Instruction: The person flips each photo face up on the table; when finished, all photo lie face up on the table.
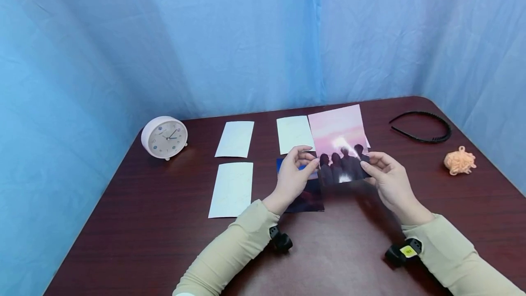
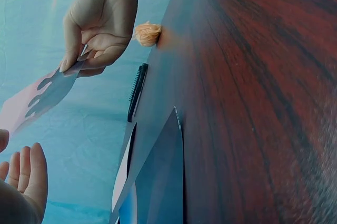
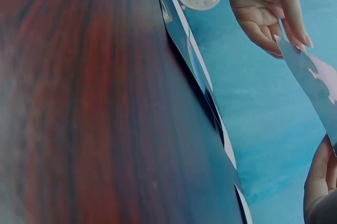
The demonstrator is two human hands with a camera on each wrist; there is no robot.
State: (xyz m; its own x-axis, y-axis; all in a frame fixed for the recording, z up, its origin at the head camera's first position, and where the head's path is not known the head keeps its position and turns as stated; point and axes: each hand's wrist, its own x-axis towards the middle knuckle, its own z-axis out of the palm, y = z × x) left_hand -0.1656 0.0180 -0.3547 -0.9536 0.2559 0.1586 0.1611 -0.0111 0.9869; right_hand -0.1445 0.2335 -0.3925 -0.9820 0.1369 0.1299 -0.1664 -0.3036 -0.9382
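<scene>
A glossy photo print (image 1: 337, 127), with a pink sky and several dark silhouettes, is raised and tilted above the table. My right hand (image 1: 388, 182) pinches its lower right corner, thumb in front. At the lower left edge my left hand (image 1: 293, 175) holds it between thumb and fingers; the right wrist view shows this left hand (image 3: 268, 11) at the print's corner. Beneath the left hand lies a dark blue print (image 1: 306, 202), partly covered by that hand. The left wrist view shows the right hand's (image 2: 102, 24) grip on the print, whose far end leaves the frame.
White cards lie at the back left (image 1: 235, 139), front left (image 1: 231, 189) and back middle (image 1: 293, 134); another white edge peeks out behind the raised print. A round alarm clock (image 1: 165, 137) stands left. A black headband (image 1: 441, 138) and peach yarn ball (image 1: 460, 161) lie right.
</scene>
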